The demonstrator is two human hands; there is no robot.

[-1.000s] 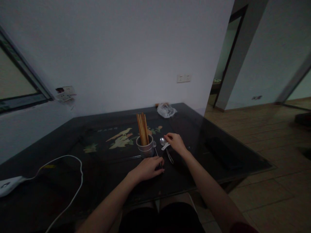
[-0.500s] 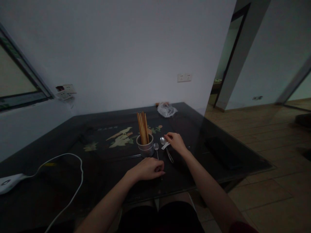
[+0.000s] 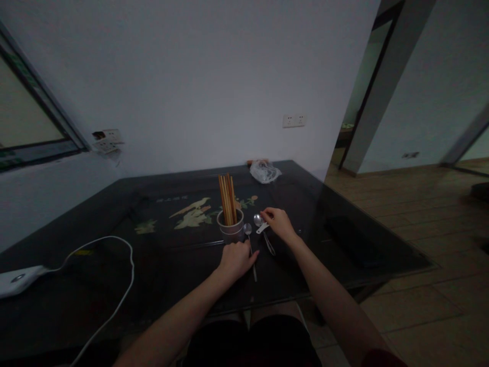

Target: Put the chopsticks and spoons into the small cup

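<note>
The left hand (image 3: 236, 258) curled by a long metal spoon (image 3: 248, 230), the right hand (image 3: 279, 223) by a shiny round-ended spoon (image 3: 258, 220); I couldn't tell if either gripped. Soft pinches seemed best.

A home's dining area is indicated: spoons (image 3: 248, 229) and a cup (image 3: 232, 234) of chopsticks (image 3: 227, 199) are seen on a bird-decorated table (image 3: 160, 188) at 6 o'clock; a window (image 3: 23, 107) is seen at 10, a doorway (image 3: 367, 81) at 2, tiled floor (image 3: 401, 204) at 4.

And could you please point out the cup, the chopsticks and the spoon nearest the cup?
Cup (image 3: 231, 233), head view: outer wall.
Chopsticks (image 3: 227, 200), head view: middle of the bundle.
Spoon nearest the cup (image 3: 248, 229), head view: bowl.
</note>
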